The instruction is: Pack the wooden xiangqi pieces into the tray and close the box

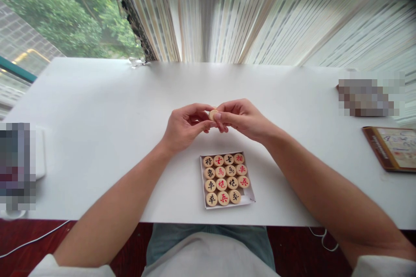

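Observation:
Above the middle of the white table, a round wooden Chinese chess piece (212,115) is pinched between my two hands. My left hand (188,125) has its fingers and thumb around the left side of the piece. From the right, my right hand (243,119) presses it with thumb and fingers. The side of the piece facing me looks plain. Nearer to me lies a shallow white box (248,201) filled with rows of pieces bearing red and black characters. Its front right corner holds no piece.
A brown-edged board or book (375,149) lies at the table's right edge, with a blurred-out object (365,97) behind it. Another blurred-out item (16,160) is at the left edge. String curtains (208,17) hang along the table's far side.

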Available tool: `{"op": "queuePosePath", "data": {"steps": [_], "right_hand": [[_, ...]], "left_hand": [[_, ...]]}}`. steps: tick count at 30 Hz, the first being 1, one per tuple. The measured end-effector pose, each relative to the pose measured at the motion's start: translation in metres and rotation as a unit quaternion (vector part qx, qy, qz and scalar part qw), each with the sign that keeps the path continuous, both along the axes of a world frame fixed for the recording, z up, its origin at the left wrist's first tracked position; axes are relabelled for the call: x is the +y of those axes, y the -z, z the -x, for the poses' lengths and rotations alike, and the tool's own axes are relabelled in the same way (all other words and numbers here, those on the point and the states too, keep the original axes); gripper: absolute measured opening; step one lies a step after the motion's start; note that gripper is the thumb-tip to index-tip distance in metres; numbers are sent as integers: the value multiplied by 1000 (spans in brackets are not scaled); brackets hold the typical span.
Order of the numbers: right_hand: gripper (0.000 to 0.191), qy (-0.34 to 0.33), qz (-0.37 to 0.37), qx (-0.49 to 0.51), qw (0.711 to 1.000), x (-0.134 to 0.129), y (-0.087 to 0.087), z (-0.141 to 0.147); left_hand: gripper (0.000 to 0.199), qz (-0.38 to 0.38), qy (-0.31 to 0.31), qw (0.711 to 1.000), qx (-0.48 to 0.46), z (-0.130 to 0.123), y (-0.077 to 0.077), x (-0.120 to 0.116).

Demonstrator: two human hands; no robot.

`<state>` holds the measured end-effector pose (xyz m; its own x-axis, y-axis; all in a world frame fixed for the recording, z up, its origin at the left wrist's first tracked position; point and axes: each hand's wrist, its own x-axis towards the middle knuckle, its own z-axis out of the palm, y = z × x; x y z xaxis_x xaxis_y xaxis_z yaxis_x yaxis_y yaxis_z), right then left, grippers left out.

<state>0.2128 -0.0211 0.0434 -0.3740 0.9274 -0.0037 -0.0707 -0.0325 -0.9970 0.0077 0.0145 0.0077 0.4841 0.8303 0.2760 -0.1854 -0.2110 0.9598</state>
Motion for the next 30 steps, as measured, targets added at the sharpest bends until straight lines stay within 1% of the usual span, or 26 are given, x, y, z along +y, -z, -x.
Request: {"op": "queuePosePath", "data": {"steps": [3, 7, 10, 12, 16, 19, 22, 26, 30], "right_hand": [[34, -5, -1, -6, 1000, 0, -2, -2], [23, -3, -2, -20, 1000, 0, -4, -3], [15, 2, -1, -25, 1000, 0, -4, -3], [13, 3, -3, -28, 1000, 0, -4, -4], [19, 7, -15, -42, 999, 1, -5, -6], [24, 17, -26, -62, 998, 1, -7, -8], [30, 39, -30, -82, 995, 1, -6, -8], [37, 56, -35, -81, 995, 1, -4, -8], [40, 49, -45, -86, 994, 0, -6, -12]], "left_hand": [[37, 5, 4, 1000, -2, 0, -1, 0], [40, 17, 11, 1000, -6, -1, -3, 0], [38, 15, 18, 1000, -10, -1, -2, 0], [37, 13, 26, 999, -14, -1, -1, 0], [40, 20, 41, 999, -4, 0, 0, 1], [41, 23, 38, 999, 1, 0, -2, 0], [36, 19, 14, 1000, 0, 0, -3, 0], [31, 0, -27, 1000, 5, 0, -1, 0], [27, -33, -34, 999, 4, 2, 3, 2]]}}
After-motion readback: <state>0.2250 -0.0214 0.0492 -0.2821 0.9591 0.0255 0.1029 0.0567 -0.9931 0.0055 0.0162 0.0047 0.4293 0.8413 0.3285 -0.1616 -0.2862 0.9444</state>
